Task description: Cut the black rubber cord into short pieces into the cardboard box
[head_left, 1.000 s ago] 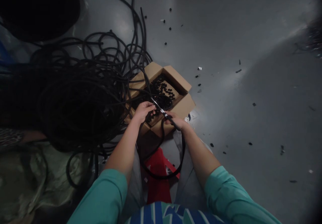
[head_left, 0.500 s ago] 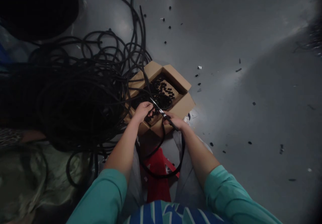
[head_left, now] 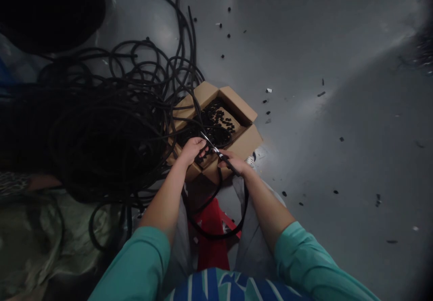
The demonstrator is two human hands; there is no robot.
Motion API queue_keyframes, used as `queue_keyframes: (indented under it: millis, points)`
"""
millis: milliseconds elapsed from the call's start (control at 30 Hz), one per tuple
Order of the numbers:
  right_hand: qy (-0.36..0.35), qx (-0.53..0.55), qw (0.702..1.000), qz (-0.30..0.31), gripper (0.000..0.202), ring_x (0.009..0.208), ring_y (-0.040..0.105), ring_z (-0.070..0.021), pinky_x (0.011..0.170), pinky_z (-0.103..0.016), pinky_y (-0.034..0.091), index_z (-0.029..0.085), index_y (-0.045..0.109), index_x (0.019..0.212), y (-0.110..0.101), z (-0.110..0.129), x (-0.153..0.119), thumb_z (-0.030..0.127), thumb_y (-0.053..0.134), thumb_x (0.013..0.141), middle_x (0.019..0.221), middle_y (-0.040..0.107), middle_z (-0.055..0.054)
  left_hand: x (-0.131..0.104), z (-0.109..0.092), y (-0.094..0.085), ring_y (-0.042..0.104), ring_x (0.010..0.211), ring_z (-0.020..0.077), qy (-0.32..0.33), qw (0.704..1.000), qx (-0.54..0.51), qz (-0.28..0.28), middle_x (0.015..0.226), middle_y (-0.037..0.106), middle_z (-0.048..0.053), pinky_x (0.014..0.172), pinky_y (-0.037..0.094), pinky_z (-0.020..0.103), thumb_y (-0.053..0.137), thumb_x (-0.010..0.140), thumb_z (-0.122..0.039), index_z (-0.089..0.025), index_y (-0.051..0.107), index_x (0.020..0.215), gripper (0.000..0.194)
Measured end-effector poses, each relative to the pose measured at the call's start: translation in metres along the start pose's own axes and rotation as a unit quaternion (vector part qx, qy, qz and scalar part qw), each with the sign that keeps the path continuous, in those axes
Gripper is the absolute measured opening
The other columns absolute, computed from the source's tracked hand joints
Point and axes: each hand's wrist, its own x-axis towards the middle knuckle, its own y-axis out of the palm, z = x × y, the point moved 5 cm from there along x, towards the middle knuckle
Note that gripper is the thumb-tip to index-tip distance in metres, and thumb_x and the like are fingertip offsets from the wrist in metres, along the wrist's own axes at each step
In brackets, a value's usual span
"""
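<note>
Hands both over the cardboard box point(head_left: 248, 144); right hand point(head_left: 235, 162) closed around a slim tool point(head_left: 216, 150), white and black at the handle, bright metal toward the point; exact kind of tool cannot be told at this size; its tip points up and to the left, over the box opening, just beside the left hand point(head_left: 194, 148); left fingers curled inward, narrow; whether they pinch anything cannot be told, since the fingertips lie in shade against dark contents.

Box stands below the hands, flaps folded outward; inside, many small black pieces point(head_left: 227, 121), denser toward the left, with brown cardboard showing between some of them; dark coiled material point(head_left: 221, 136) lies near the tool's metal part.

Black cord loop point(head_left: 216, 237) hangs below the hands, between the person's legs and in front of a red object point(head_left: 213, 247); its upper part passes by the right hand, but whether it is gripped there cannot be told.

To the left, a large heap of black cord point(head_left: 135, 78), tangled, several strands crossing the box's left edge; green-grey sheeting point(head_left: 77, 233) at lower left; dark rounded bulk point(head_left: 50, 12) at upper left, detail lost in shadow; grey floor point(head_left: 304, 44) to the right, strewn with small black bits point(head_left: 228, 35), well apart from one another.
</note>
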Motion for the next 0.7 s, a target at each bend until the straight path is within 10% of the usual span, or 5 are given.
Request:
queue_keyframes:
  millis: [700]
  points:
    - [0.053, 0.046, 0.997, -0.027, 0.048, 0.043, 0.038, -0.0060, 0.044, -0.019, 0.030, 0.012, 0.061, 0.097, 0.001, -0.008, 0.002, 0.016, 0.059, 0.050, 0.050, 0.047, 0.007, 0.007, 0.002, -0.010, 0.044, 0.039, 0.0050, 0.059, 0.987, 0.134, -0.073, 0.059, 0.056, -0.002, 0.040, 0.033, 0.019, 0.056, 0.067, -0.020, -0.014, 0.057, 0.079, 0.014]
